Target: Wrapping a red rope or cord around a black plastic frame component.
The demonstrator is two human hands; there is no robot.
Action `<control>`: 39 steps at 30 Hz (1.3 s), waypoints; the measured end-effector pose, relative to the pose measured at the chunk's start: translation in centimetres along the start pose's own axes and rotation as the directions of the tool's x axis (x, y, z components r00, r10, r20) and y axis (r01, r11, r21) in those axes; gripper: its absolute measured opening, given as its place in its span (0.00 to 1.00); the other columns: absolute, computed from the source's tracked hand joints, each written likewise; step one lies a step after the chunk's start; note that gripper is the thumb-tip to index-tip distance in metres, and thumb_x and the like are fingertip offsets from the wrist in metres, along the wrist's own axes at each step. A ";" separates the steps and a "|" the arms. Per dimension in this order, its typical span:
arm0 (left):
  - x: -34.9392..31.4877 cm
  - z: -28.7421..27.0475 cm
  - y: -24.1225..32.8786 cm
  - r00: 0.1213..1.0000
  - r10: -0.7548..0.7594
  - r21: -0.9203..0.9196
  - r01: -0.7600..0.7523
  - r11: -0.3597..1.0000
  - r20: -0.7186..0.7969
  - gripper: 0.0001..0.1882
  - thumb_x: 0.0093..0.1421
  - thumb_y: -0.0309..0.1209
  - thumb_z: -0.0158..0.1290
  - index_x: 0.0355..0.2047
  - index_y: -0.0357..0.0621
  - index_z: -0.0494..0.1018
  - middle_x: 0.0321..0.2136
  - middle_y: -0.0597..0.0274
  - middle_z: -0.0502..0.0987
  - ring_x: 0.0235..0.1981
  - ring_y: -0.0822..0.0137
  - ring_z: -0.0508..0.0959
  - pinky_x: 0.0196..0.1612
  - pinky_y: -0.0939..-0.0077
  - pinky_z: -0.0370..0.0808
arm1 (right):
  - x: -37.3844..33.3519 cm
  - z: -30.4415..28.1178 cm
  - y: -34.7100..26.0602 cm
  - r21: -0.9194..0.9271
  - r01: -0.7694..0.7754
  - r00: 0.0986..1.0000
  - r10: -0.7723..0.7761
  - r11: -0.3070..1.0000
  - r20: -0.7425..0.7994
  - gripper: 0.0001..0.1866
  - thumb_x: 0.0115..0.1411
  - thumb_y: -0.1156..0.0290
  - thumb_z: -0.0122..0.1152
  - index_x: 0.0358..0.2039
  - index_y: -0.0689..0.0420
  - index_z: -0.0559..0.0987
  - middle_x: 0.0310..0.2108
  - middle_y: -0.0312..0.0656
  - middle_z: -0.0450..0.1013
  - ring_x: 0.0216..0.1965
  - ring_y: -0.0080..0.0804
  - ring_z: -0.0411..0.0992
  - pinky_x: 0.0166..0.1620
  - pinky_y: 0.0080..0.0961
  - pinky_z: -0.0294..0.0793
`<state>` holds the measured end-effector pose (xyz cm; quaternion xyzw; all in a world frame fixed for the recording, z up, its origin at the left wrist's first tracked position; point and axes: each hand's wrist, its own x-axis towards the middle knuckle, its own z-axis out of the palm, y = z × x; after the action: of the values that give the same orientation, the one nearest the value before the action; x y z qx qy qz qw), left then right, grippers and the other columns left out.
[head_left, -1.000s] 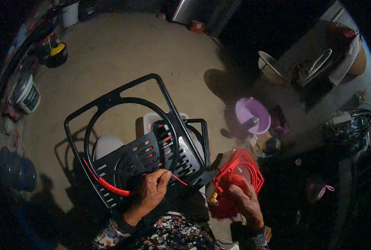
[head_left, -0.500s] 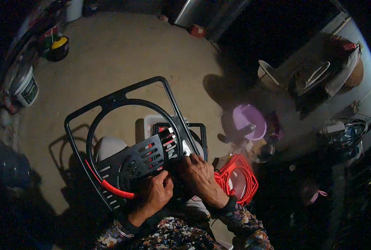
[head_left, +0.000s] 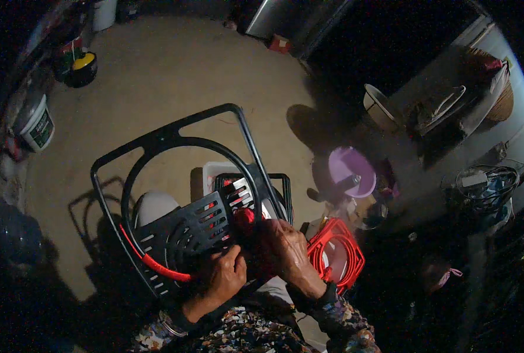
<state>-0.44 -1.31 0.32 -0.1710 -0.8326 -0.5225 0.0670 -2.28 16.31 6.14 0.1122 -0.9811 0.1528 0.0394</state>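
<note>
A large black plastic frame [head_left: 165, 139] with a round ring inside it and a slotted panel [head_left: 200, 220] lies tilted across my lap. Red wrapping [head_left: 165, 269] covers part of its lower left rim. My left hand [head_left: 224, 273] is closed with curled fingers at the near edge of the panel; whatever it pinches is hidden. To its right, my right hand [head_left: 288, 253] has bent, slightly blurred fingers in shadow, tinged red. A shiny red bundle [head_left: 247, 219] shows just beyond those fingers, over the panel's right part. How it joins the frame cannot be seen.
Right of my right hand lies a red plastic frame with a ring [head_left: 338, 253]. A light bin [head_left: 213, 170] with black frame parts stands behind the panel. Farther right are a purple basin [head_left: 351, 170] and a white basin [head_left: 379, 106]. A white bucket [head_left: 38, 123] stands far left.
My right hand has shifted a little right and toward me. The red bundle has come into view beside its fingers. My left hand and the black frame have barely moved.
</note>
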 end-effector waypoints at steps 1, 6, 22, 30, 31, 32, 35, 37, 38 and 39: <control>0.3 0.0 0.0 0.999 -0.047 -0.011 0.047 0.999 0.021 0.07 0.56 0.27 0.52 0.33 0.35 0.72 0.22 0.46 0.74 0.25 0.44 0.74 0.30 0.58 0.70 | 0.5 0.2 -0.3 0.025 -0.028 0.998 0.029 0.999 -0.051 0.18 0.52 0.73 0.51 0.46 0.58 0.71 0.32 0.49 0.71 0.35 0.49 0.73 0.35 0.38 0.74; 0.6 0.0 0.0 0.994 -0.105 -0.039 0.103 0.994 -0.041 0.06 0.54 0.25 0.50 0.32 0.36 0.71 0.21 0.45 0.73 0.25 0.42 0.74 0.30 0.54 0.70 | 1.1 1.1 0.3 0.285 0.030 0.995 -0.002 0.958 -0.097 0.22 0.51 0.75 0.52 0.49 0.59 0.70 0.34 0.50 0.71 0.35 0.52 0.71 0.36 0.39 0.74; 0.3 -0.1 0.0 0.993 -0.101 0.096 0.095 0.991 0.058 0.05 0.48 0.26 0.50 0.23 0.37 0.68 0.20 0.41 0.72 0.25 0.41 0.73 0.30 0.49 0.71 | 6.8 1.4 -1.6 -0.339 0.345 0.932 -0.361 0.875 0.018 0.17 0.49 0.65 0.54 0.39 0.57 0.80 0.62 0.45 0.57 0.61 0.47 0.55 0.61 0.48 0.52; -0.1 -0.8 -0.7 0.984 0.053 0.205 -0.088 0.975 0.172 0.06 0.42 0.27 0.52 0.16 0.37 0.70 0.18 0.42 0.72 0.23 0.42 0.75 0.29 0.50 0.72 | 7.8 2.5 -3.2 0.321 0.402 0.915 -0.390 0.857 -0.106 0.23 0.62 0.54 0.41 0.46 0.59 0.72 0.53 0.50 0.64 0.54 0.52 0.61 0.55 0.43 0.59; 0.3 -0.6 -0.3 0.991 -0.006 0.183 -0.019 0.983 0.134 0.06 0.42 0.27 0.52 0.16 0.37 0.70 0.18 0.42 0.73 0.23 0.42 0.75 0.29 0.51 0.72 | 7.8 3.1 -3.0 0.435 0.295 0.945 -0.326 0.851 -0.004 0.23 0.60 0.54 0.49 0.46 0.60 0.72 0.53 0.49 0.64 0.53 0.52 0.61 0.55 0.40 0.60; 0.5 -0.5 0.0 0.993 -0.066 0.158 0.049 0.986 0.099 0.06 0.41 0.27 0.52 0.16 0.37 0.70 0.18 0.42 0.73 0.23 0.43 0.75 0.28 0.51 0.73 | 7.6 3.5 -2.7 0.434 0.299 0.944 -0.329 0.850 -0.007 0.23 0.60 0.54 0.49 0.46 0.60 0.72 0.53 0.49 0.64 0.53 0.52 0.61 0.55 0.40 0.60; -0.3 -0.1 -1.4 0.997 -0.025 0.206 0.009 0.979 0.079 0.06 0.42 0.27 0.52 0.16 0.36 0.70 0.18 0.41 0.73 0.23 0.42 0.75 0.28 0.51 0.73 | 7.4 4.1 -3.0 0.136 0.322 0.947 -0.321 0.937 -0.033 0.23 0.48 0.77 0.53 0.48 0.63 0.70 0.53 0.56 0.63 0.53 0.52 0.62 0.53 0.38 0.65; -0.2 0.3 -1.5 0.997 -0.002 0.193 -0.013 0.981 0.076 0.06 0.42 0.27 0.52 0.17 0.36 0.70 0.18 0.42 0.73 0.23 0.42 0.75 0.28 0.51 0.73 | 7.5 4.2 -2.4 0.068 0.342 0.940 -0.342 0.937 -0.011 0.22 0.49 0.77 0.54 0.48 0.63 0.70 0.52 0.56 0.64 0.52 0.53 0.63 0.52 0.39 0.65; 0.0 0.4 -1.5 0.998 0.014 0.184 -0.026 0.983 0.068 0.05 0.43 0.27 0.52 0.17 0.36 0.70 0.18 0.42 0.73 0.23 0.43 0.75 0.28 0.51 0.73 | 7.4 4.2 -2.0 0.005 0.367 0.930 -0.367 0.930 0.019 0.22 0.50 0.77 0.54 0.48 0.63 0.70 0.51 0.57 0.66 0.51 0.54 0.64 0.52 0.39 0.66; 0.1 0.3 -1.4 0.998 0.012 0.188 -0.025 0.982 0.067 0.05 0.43 0.27 0.52 0.17 0.36 0.70 0.18 0.42 0.73 0.23 0.43 0.75 0.28 0.51 0.73 | 7.4 3.9 -2.2 0.008 0.370 0.929 -0.370 0.929 0.017 0.22 0.50 0.77 0.54 0.48 0.63 0.70 0.51 0.57 0.66 0.51 0.54 0.64 0.52 0.39 0.66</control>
<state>-0.98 -1.53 -0.99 -0.1886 -0.8786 -0.4346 0.0606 -9.12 11.53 3.93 0.2963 -0.9424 0.1439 0.0583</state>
